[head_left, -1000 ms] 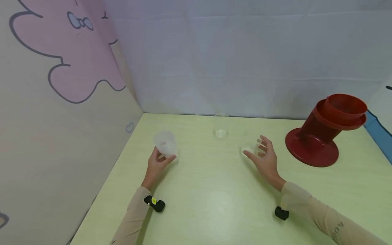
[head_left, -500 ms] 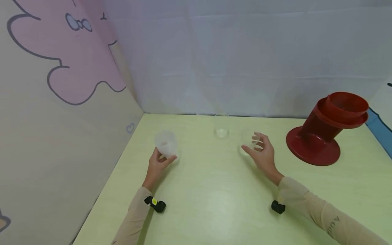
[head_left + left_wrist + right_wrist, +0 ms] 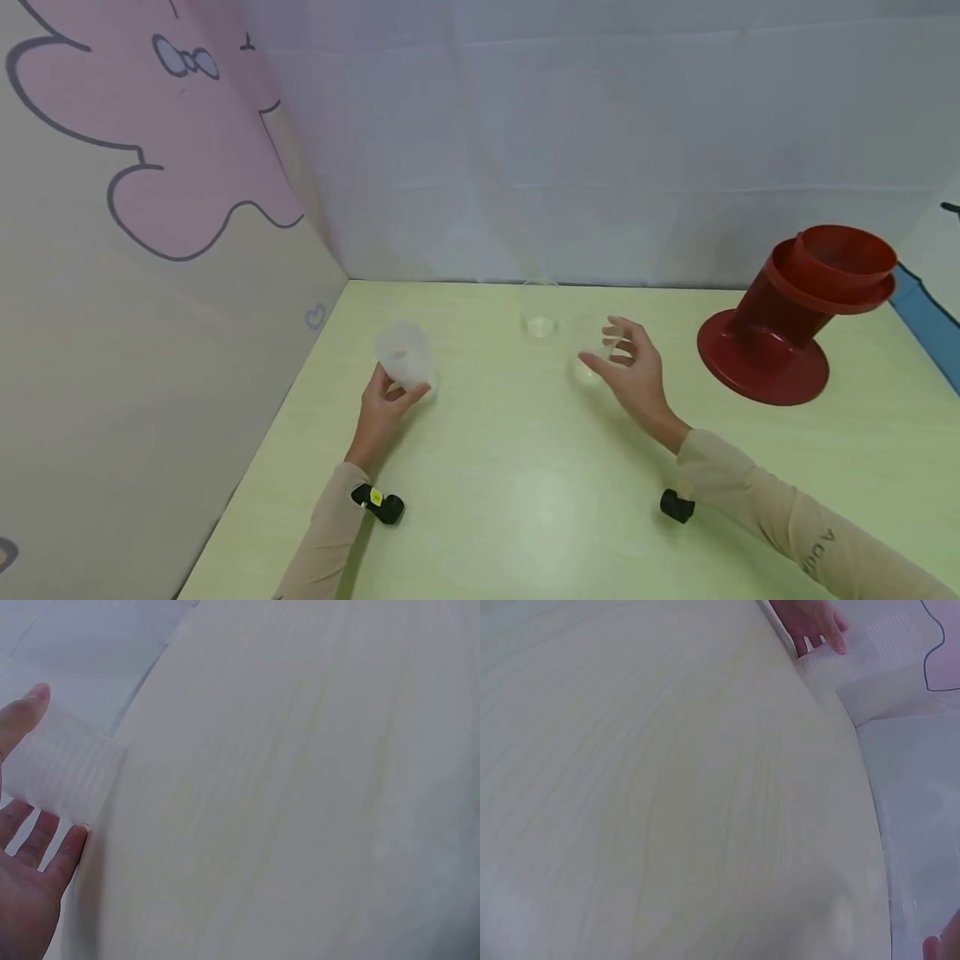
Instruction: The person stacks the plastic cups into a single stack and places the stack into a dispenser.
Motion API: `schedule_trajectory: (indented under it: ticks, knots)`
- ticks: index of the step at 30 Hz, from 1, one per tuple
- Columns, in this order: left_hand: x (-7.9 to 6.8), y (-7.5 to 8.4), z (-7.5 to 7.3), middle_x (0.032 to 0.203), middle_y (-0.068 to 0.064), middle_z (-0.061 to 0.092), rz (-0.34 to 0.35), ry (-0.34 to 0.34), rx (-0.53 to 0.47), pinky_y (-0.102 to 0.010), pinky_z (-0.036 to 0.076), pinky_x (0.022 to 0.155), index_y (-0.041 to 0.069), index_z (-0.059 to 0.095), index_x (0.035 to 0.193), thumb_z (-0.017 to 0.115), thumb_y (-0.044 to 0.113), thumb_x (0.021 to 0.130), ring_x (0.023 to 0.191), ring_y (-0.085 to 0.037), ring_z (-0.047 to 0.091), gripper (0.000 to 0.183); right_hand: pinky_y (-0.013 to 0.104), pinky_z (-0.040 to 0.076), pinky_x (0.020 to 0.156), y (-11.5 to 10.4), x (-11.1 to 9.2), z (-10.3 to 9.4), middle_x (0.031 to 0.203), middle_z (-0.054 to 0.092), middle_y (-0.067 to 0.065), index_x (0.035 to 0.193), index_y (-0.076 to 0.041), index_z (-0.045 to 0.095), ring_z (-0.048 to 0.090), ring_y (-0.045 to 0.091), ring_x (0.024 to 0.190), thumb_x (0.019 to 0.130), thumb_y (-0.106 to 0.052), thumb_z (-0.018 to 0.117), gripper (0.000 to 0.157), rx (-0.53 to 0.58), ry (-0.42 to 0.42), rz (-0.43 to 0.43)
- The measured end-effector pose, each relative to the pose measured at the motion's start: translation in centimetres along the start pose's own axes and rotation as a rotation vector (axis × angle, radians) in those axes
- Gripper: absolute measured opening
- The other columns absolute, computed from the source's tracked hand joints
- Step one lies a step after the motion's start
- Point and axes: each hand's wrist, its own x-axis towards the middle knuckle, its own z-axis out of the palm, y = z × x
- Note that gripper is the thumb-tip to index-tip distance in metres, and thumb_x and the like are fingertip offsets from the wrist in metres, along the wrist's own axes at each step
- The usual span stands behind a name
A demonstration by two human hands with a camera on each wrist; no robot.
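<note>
My left hand (image 3: 381,410) grips a frosted, translucent plastic cup (image 3: 403,343) low on its side, with the mouth tilted up toward the head camera. In the left wrist view, the ribbed wall of this cup (image 3: 64,769) lies between the thumb and the fingers. Farther right, my right hand (image 3: 636,377) curls around a clear cup (image 3: 589,335) just above the table. That cup is faint against the tabletop. Behind the two hands a second clear cup (image 3: 540,310) stands upright near the back edge. The right wrist view catches only a right fingertip (image 3: 931,946) at its corner.
On the right stands a dark red plastic piece (image 3: 765,358) with a wide round foot and a leaning tube topped by nested cup-like rims. Pale fabric (image 3: 600,150) closes off the back of the table (image 3: 510,508), and a printed wall (image 3: 150,350) borders its left side.
My right hand has moved left and slightly away from me, carrying the clear cup with it. The left hand and its frosted cup have hardly moved.
</note>
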Motion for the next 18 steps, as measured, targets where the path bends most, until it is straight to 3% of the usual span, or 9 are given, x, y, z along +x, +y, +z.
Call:
schedule_trajectory:
  ticks: [5, 12, 18]
  knots:
    - [0.1, 0.6, 0.0, 0.134, -0.004, 0.049, -0.021, -0.008, -0.030, -0.029, 0.051, 0.088, 0.029, 0.039, 0.140, 0.078, 0.024, 0.079, 0.114, -0.024, 0.054, 0.073, 0.050, 0.045, 0.092, -2.9, -0.5, 0.2, 0.120, 0.055, 0.015, 0.134, -0.003, 0.045, 0.053, 0.021, 0.102, 0.081, -0.009, 0.075, 0.061, -0.015, -0.024, -0.017]
    - [-0.2, 3.3, 0.1, 0.134, -0.011, 0.048, -0.004, -0.028, -0.028, -0.027, 0.051, 0.087, 0.017, 0.038, 0.141, 0.076, 0.014, 0.081, 0.117, -0.025, 0.051, 0.071, 0.051, 0.043, 0.093, -5.0, -0.7, 0.5, 0.121, 0.054, 0.017, 0.133, -0.001, 0.045, 0.051, 0.035, 0.108, 0.081, -0.005, 0.074, 0.060, 0.014, -0.061, -0.026]
    - [-0.1, 3.1, 0.3, 0.134, -0.011, 0.049, -0.052, -0.024, -0.023, -0.029, 0.051, 0.088, 0.019, 0.038, 0.142, 0.077, 0.017, 0.080, 0.115, -0.028, 0.054, 0.073, 0.049, 0.045, 0.091, -5.8, -0.4, 0.8, 0.121, 0.055, 0.018, 0.133, 0.000, 0.046, 0.052, 0.038, 0.109, 0.080, -0.004, 0.075, 0.061, 0.033, -0.077, -0.065]
